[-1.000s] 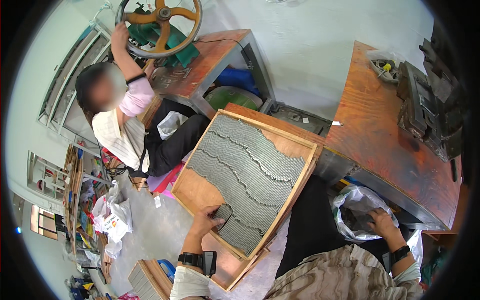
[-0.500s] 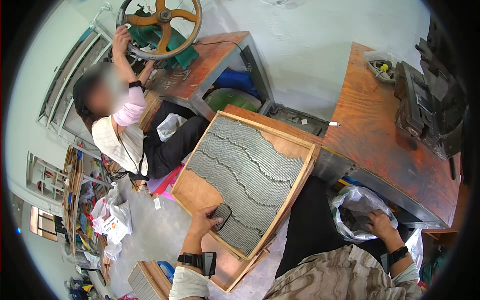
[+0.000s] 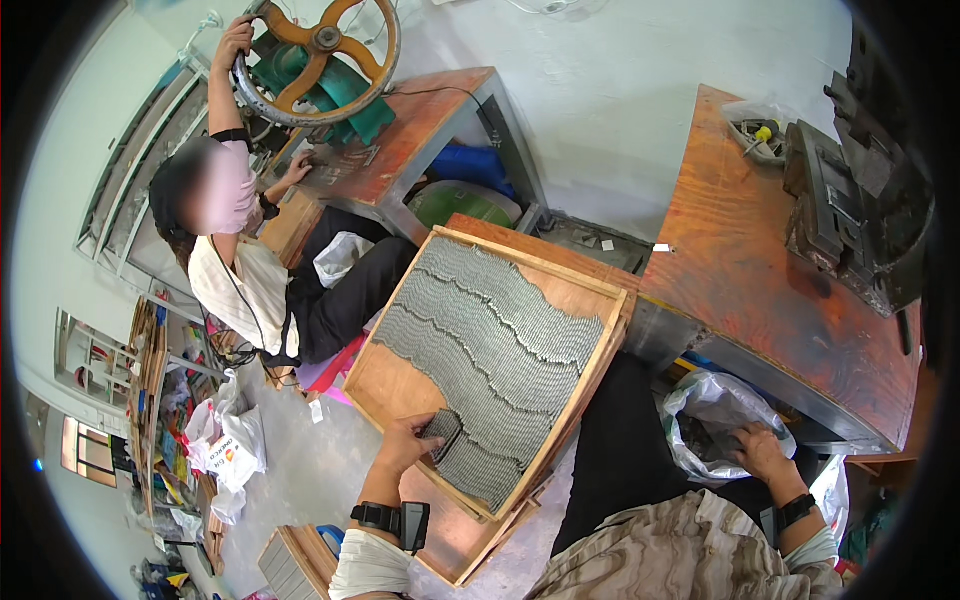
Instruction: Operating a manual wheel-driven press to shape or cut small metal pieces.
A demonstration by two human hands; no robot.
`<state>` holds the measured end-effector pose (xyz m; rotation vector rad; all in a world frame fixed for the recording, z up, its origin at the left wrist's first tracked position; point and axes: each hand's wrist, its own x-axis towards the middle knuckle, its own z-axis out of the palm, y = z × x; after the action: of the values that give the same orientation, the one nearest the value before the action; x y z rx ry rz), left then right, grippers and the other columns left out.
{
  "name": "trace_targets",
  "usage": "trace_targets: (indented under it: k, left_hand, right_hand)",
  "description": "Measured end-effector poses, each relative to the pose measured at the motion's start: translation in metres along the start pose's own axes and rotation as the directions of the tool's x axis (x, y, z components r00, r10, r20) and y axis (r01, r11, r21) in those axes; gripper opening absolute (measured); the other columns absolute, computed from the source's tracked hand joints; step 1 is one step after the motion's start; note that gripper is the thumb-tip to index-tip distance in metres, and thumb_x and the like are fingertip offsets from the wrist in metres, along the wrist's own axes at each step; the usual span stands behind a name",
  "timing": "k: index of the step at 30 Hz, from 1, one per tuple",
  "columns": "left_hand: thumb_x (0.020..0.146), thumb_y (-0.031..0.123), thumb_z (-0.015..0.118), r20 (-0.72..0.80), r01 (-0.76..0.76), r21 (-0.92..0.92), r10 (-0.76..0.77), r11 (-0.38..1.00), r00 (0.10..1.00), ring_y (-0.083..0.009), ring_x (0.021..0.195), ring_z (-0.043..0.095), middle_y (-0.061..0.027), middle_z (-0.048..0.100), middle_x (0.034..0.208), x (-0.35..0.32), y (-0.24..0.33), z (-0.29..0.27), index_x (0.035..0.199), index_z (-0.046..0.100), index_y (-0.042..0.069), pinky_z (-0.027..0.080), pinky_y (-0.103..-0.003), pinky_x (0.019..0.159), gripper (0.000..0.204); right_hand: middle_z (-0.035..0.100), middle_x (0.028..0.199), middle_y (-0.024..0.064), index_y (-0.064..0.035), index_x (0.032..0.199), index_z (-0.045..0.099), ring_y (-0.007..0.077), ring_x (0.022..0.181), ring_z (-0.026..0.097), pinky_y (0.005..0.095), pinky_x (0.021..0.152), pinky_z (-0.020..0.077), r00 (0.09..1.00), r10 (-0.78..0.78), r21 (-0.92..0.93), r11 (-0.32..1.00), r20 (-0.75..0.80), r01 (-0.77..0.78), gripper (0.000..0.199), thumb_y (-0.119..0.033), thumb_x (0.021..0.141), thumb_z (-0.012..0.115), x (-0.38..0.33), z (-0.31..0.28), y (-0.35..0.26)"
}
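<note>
Wooden tray (image 3: pixel 395 385), propped on lap: rows of small grey metal pieces. Left hand (image 3: pixel 408 443) grips a stack (image 3: pixel 441 434) at the lowest row; right hand (image 3: pixel 757 452) buried in plastic bag (image 3: pixel 705 400), grip unclear. Step judged: laying pieces; next needs neat alignment.

Two wooden benches (image 3: pixel 760 270) (image 3: pixel 420 130) — one wooden tray (image 3: pixel 400 375), one spoked handwheel (image 3: pixel 320 55), one plastic bag (image 3: pixel 715 410).

Filling a wooden tray with rows of small grey metal pieces

The left hand (image 3: pixel 408 443) presses a dark stack of pieces (image 3: pixel 441 434) against the lower edge of the wavy grey rows in the tilted wooden tray (image 3: pixel 392 375). The right hand (image 3: pixel 762 452) reaches into a clear plastic bag (image 3: pixel 700 405) beside the orange-brown counter (image 3: pixel 740 260). A seated co-worker's hand (image 3: pixel 236 38) grips the handwheel (image 3: pixel 318 55) of a press.
</note>
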<state>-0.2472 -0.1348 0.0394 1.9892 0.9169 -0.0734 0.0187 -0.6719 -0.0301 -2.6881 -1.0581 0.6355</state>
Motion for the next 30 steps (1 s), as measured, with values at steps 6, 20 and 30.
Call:
trace_targets:
  k: [6, 20, 30]
  left_hand:
    - [0.059, 0.009, 0.072, -0.019, -0.123, 0.462, 0.149, 0.878, 0.989, -0.0330, 0.095, 0.061, -0.0229, 0.062, 0.103, -0.009, 0.026, 0.006, 0.111, 0.058, -0.005, 0.048, -0.035, 0.086, 0.056]
    - [0.058, 0.014, 0.070, -0.217, -0.028, 0.394, 0.123, 0.919, 0.969, -0.0281, 0.082, 0.065, -0.0195, 0.066, 0.090, 0.003, 0.006, 0.012, 0.105, 0.062, -0.005, 0.051, -0.034, 0.075, 0.051]
    - [0.061, -0.004, 0.066, -0.234, -0.211, -0.274, 0.148, 0.938, 0.961, -0.0211, 0.073, 0.063, -0.0153, 0.064, 0.084, 0.027, 0.143, 0.007, 0.100, 0.058, -0.015, 0.052, -0.031, 0.066, 0.041]
  right_hand:
    - [0.060, 0.100, 0.0143, -0.0083, 0.102, 0.061, 0.0335, 0.098, 0.055, 0.0412, 0.085, 0.0464, 0.999, -0.022, -0.008, 1.000, -0.036, 0.022, 0.039, -0.017, 0.066, 0.073, -0.002, 0.007, 0.004]
    - [0.060, 0.101, 0.0139, -0.0089, 0.104, 0.060, 0.0320, 0.099, 0.055, 0.0405, 0.086, 0.0462, 0.997, -0.031, -0.016, 0.999, -0.066, 0.030, 0.039, -0.023, 0.069, 0.071, 0.002, 0.001, 0.010]
    - [0.058, 0.110, 0.0098, -0.0131, 0.115, 0.056, 0.0303, 0.104, 0.055, 0.0407, 0.089, 0.0461, 0.978, -0.205, 0.028, 0.978, -0.035, 0.206, 0.040, -0.032, 0.080, 0.059, -0.012, -0.046, -0.020]
